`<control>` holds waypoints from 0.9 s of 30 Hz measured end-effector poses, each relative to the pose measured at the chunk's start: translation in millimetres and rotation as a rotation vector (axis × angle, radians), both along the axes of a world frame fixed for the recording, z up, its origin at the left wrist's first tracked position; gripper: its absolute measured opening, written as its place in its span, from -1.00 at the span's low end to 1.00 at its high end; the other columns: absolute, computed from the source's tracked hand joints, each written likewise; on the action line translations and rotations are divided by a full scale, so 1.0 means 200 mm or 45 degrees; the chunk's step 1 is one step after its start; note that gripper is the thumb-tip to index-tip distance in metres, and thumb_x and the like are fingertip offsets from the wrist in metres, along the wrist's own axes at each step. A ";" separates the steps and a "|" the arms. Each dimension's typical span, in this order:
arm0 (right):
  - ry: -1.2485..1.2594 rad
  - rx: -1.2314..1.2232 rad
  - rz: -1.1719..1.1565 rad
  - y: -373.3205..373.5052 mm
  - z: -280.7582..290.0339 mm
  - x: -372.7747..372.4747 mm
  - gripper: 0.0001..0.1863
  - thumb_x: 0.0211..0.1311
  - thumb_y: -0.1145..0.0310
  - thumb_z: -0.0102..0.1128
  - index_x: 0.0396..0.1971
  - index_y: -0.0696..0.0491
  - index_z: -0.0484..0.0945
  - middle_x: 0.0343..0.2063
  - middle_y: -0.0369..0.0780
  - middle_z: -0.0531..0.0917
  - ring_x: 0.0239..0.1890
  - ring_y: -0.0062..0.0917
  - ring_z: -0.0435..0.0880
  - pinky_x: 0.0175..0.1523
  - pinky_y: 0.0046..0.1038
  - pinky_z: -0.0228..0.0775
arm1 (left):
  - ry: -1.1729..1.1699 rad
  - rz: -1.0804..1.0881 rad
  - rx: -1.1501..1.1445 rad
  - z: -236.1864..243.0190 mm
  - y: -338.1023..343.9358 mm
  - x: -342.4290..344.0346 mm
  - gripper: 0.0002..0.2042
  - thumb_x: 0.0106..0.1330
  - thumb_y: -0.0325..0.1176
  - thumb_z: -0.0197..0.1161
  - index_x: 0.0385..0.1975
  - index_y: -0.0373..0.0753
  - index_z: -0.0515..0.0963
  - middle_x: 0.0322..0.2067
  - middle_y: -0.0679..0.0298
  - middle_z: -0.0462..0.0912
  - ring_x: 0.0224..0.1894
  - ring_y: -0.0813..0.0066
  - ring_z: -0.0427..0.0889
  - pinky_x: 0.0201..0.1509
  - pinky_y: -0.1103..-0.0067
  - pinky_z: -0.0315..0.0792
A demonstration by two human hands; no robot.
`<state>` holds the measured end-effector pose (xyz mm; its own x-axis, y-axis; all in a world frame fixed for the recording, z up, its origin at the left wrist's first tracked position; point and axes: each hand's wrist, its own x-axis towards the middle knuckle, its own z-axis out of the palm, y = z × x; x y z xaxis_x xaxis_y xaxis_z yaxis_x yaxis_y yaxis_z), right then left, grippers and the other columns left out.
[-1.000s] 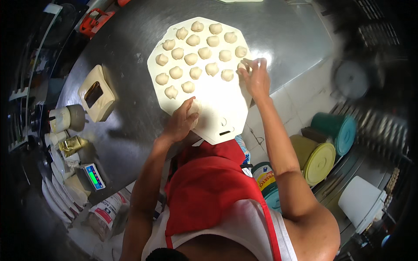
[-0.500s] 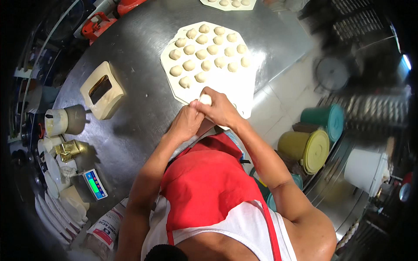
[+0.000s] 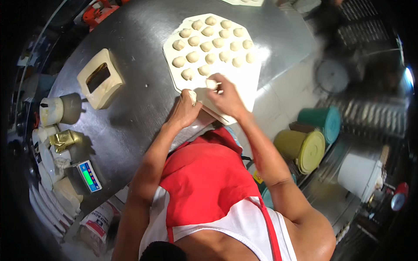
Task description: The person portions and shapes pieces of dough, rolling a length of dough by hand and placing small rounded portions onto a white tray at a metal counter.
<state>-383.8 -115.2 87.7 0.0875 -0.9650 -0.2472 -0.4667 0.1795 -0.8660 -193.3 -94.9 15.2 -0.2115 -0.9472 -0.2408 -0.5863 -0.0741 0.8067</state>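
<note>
- my left hand (image 3: 186, 112) grips dough (image 3: 192, 96) at near-left edge of board (image 3: 244, 82)
- my right hand (image 3: 227, 99) pinches piece (image 3: 211, 84) over board
- balls (image 3: 210, 58) spaced on board, likely against sticking

White board (image 3: 239, 89): smooth, plastic-looking. Dough balls (image 3: 192, 57) on board: matt, fairly smooth. Table (image 3: 139, 56) under board: metal, glossy. Gold packet (image 3: 62, 140) left of board: crinkled shiny foil. Yellow bucket (image 3: 311, 152) right of board: plastic, semi-gloss. Apron (image 3: 209, 174) on board's near side: cloth, matt.
</note>
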 end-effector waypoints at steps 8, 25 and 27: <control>0.437 -0.122 0.009 -0.34 -0.42 -0.34 -0.49 0.34 0.25 0.46 0.13 0.19 0.47 -0.38 0.01 0.72 -0.36 -0.11 0.74 -0.14 -0.19 0.57 | 0.402 0.154 0.428 -0.03 0.06 -0.02 -0.41 0.55 -0.41 0.10 0.54 -0.40 0.17 0.03 0.02 0.64 -0.16 0.45 0.67 0.03 0.44 0.61; 0.224 -0.014 0.299 0.09 0.18 0.12 -0.53 0.40 -0.02 0.38 -0.18 0.17 0.63 -0.55 -0.11 0.64 -0.46 -0.49 0.61 -0.24 -0.38 0.50 | -0.031 -0.293 -0.111 0.40 0.12 0.10 -0.66 0.64 -0.20 -0.01 -0.11 -0.40 0.55 -0.32 -0.09 0.74 -0.24 -0.09 0.73 -0.10 0.14 0.55; 0.235 -0.166 0.240 0.15 0.21 0.15 -0.51 0.43 -0.06 0.30 -0.20 0.16 0.63 -0.65 -0.07 0.58 -0.48 -0.47 0.64 -0.27 -0.37 0.49 | -0.106 -0.252 -0.170 0.46 0.17 0.04 -0.69 0.58 -0.27 -0.01 -0.14 -0.44 0.54 -0.23 -0.24 0.72 -0.12 -0.31 0.68 -0.03 -0.01 0.50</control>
<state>-354.5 -84.8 128.8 0.2333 -0.9607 -0.1507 -0.6329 -0.0323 -0.7736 -184.9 -60.2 106.2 -0.3808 -0.9138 -0.1410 -0.6435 0.1524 0.7501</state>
